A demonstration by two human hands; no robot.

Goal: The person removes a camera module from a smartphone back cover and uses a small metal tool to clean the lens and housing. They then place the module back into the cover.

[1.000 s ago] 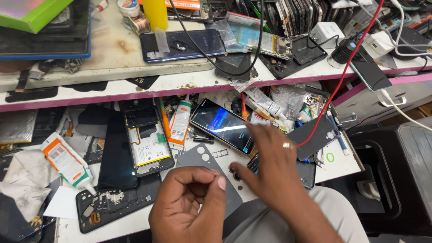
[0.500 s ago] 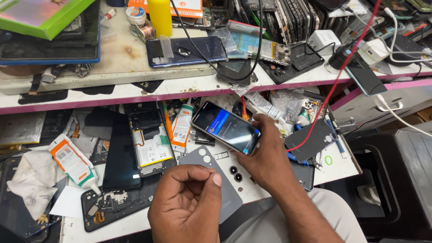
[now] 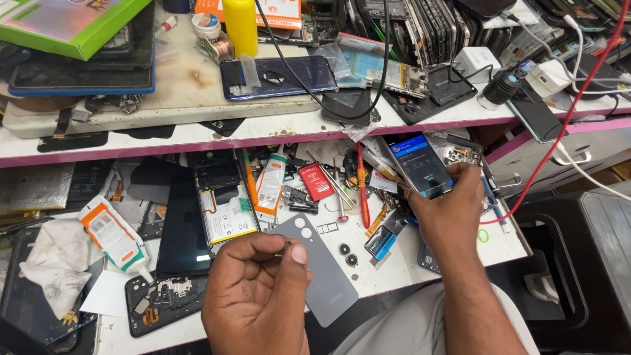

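1. Right hand (image 3: 447, 210): grip closed around a lit smartphone (image 3: 422, 166); half a second ago the phone sat lower and further left over the tabletop (image 3: 388, 273), now it is raised toward the shelf edge, screen facing up.
2. Left hand (image 3: 259, 289): fingers curled, thumb and forefinger pinched on something tiny and dark, too small to identify; pose much as before, low in the head view.
3. Grey back cover (image 3: 322, 276): lies flat on the tabletop, partly hidden under the left hand; camera holes uncovered.
4. Opened phone body (image 3: 223, 207) with white battery, beside a black screen panel (image 3: 179, 230); unmoved.
5. White-and-orange glue tube (image 3: 117, 238) on crumpled cloth (image 3: 56, 260), left side; cloth cut off by the frame edge.
6. Red-handled screwdriver (image 3: 363, 190), red battery (image 3: 315, 182), loose small parts between the hands.
7. Shelf (image 3: 164, 98) above: dark blue phone (image 3: 279, 77), yellow bottle (image 3: 241, 26), green box (image 3: 66, 23); black and red cables cross in front.
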